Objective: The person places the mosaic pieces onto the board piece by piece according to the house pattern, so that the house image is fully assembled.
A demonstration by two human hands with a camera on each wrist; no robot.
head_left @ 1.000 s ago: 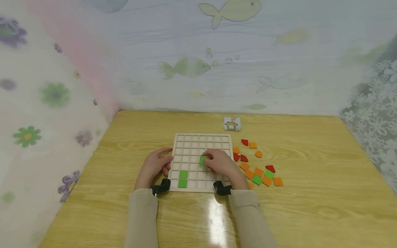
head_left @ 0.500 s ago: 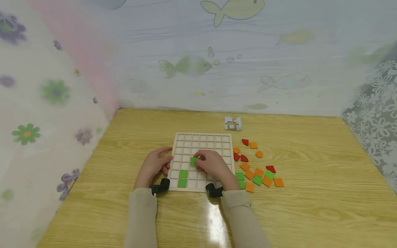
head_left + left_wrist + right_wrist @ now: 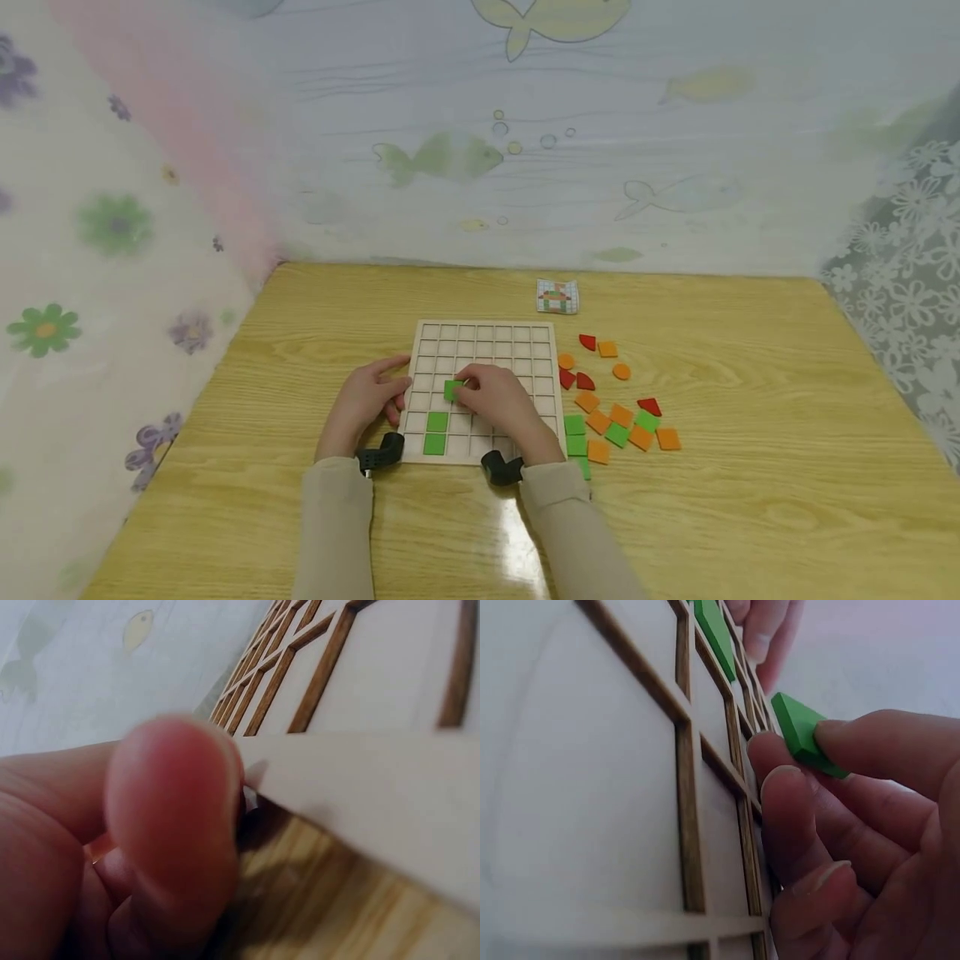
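Observation:
A pale wooden grid board lies on the table. Two green square tiles sit in neighbouring cells near its front left. My right hand pinches another green square tile between thumb and fingertips, tilted and raised above the cells in the right wrist view; its other fingers are bent close to the grid. At the board's left side rests my left hand, its thumb and index fingertip at the board's edge. The fingers behind that thumb are partly hidden.
Loose orange squares, green squares, red quarter-circle pieces and orange discs lie right of the board. A small printed pattern card is at the back, near the painted wall.
My right hand has carried the pinched green tile leftward over the board, to just behind the two placed green tiles. The left hand has stayed at the board's left edge.

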